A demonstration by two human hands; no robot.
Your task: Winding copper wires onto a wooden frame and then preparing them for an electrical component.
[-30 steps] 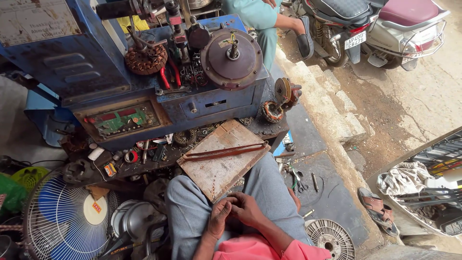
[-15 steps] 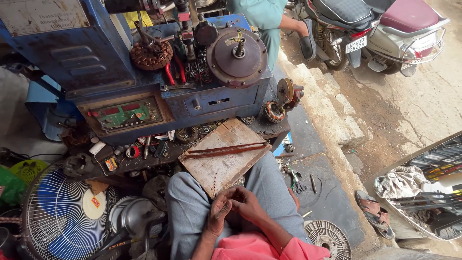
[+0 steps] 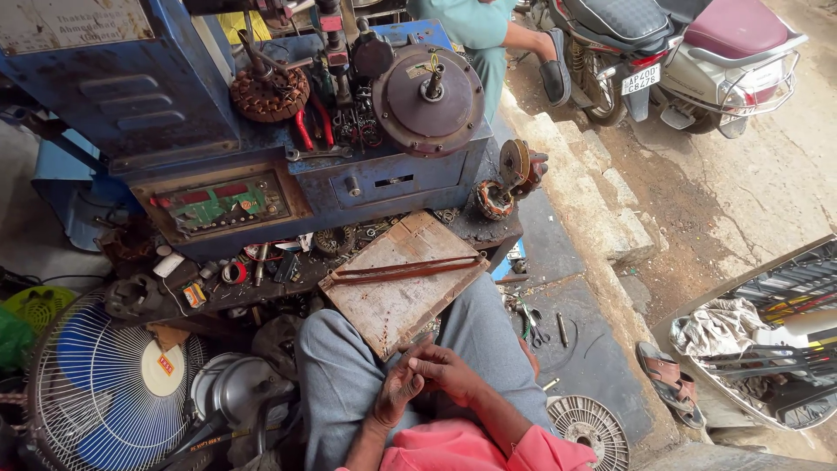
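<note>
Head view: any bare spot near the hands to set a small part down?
The worn square wooden board is mostly bare below the two thin reddish rods, just ahead of both hands. The dark floor slab to the right has gaps between scattered tools. The shelf left of the board is crowded with small parts.

One camera only, worn on the head, looking steeply down and a little forward over the seated person's lap. The hands [image 3: 432, 375] sit close at the bottom edge, the wooden board [image 3: 403, 279] just past them mid-frame. The blue machine [image 3: 174, 113] fills the upper left, farther off. The view reaches right to the pavement and the parked scooters [image 3: 689, 44] at the top.
</note>
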